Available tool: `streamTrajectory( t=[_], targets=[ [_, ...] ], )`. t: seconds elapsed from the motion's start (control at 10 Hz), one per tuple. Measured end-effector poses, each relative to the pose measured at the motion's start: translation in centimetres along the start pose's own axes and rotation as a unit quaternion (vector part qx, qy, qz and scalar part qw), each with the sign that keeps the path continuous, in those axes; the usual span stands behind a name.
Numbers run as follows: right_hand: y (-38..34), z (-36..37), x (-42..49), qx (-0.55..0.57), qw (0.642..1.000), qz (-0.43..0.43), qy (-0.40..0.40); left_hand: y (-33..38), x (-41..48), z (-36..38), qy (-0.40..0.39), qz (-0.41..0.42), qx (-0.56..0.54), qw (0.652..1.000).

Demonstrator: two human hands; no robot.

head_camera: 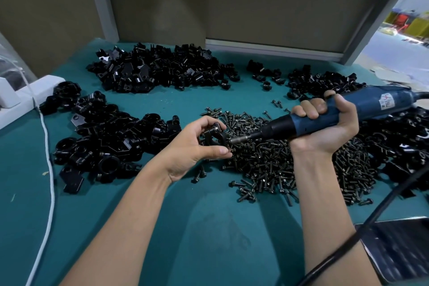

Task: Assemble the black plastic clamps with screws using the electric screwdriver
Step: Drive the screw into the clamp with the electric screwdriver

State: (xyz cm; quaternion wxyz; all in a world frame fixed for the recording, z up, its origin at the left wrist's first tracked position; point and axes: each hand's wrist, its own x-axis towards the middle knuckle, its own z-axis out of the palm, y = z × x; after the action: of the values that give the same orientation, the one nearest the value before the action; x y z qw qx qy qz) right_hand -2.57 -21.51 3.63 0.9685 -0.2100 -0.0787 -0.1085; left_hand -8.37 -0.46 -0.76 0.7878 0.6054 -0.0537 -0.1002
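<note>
One black clamp [216, 137] (glossy, angular) meets the blue screwdriver [376, 103].

On table [151, 227]: screw pile [278, 162] ctr-right, clamp heaps [157, 72] behind it, to its left & far right, pwr strip [34, 93] at left edge w/ cord [50, 169] running fwd; above the screws, L hand [192, 144] w/ clamp [214, 137] just left of screwdriver [371, 102] tip, tool in R hand [325, 127].

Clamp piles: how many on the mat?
4 clamp piles: far left, near left, far right, right edge. A few loose clamps lie between the far piles. The screwdriver hides whether the two right piles join.
</note>
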Motion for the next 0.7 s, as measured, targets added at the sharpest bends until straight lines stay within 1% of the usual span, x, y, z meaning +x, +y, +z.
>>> streamTrajectory(
  t=[0.1,0.3,0.5,0.7],
  targets=[
    [0.04,-0.11,-0.03,0.001,1.0,0.0,0.002,0.09,-0.12,0.19,0.016,0.011,0.047,0.999],
    [0.13,-0.28,0.01,-0.004,1.0,-0.004,-0.003,0.24,-0.04,0.08,0.037,0.027,0.059,0.997],
    [-0.01,-0.37,0.03,-0.007,1.0,-0.01,0.003,0.3,0.02,0.23,0.057,0.054,0.109,0.991],
    [-0.03,-0.28,-0.08,-0.01,1.0,-0.012,0.003,0.28,0.01,0.17,0.062,0.066,0.119,0.989]
  ],
)
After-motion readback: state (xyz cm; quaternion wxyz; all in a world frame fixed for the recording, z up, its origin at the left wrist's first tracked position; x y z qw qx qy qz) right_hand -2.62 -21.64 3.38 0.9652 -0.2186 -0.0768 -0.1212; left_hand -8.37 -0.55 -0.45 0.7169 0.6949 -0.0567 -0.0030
